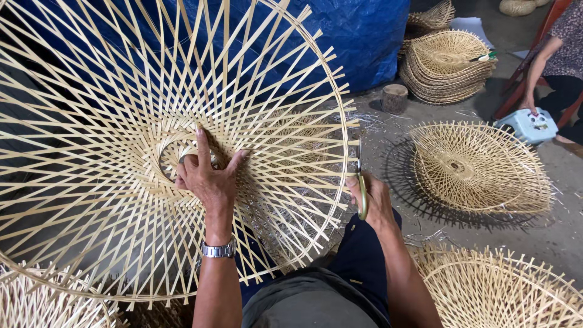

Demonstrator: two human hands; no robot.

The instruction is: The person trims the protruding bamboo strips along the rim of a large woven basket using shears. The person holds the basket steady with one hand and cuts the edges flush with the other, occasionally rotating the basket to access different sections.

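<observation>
- I see my left hand (209, 176) spread wide and pressed flat on the centre of the large round openwork frame of pale bamboo strips (121, 231), which stands tilted in front of me, above my lap. If this hand slips, I think the frame may turn or drop to the floor (388, 130).
- My right hand (371, 197) is closed around the green handles of the small scissors (361, 182), with the blades pointing up, just beside the rim of the frame. A cut placed too deep could, in my judgement, catch the rim strip and loosen the weave.
- The loose strip ends stand out past the rim like thin spikes. They may scratch my forearm or snap if I push the frame.
- The blades are close to my own knee in the dark trousers (364, 261); a careless move there is a risk.
- A finished flat woven bamboo cone (480, 167) lies on the floor well apart at the right. Another person (555, 48) sits further away.
</observation>
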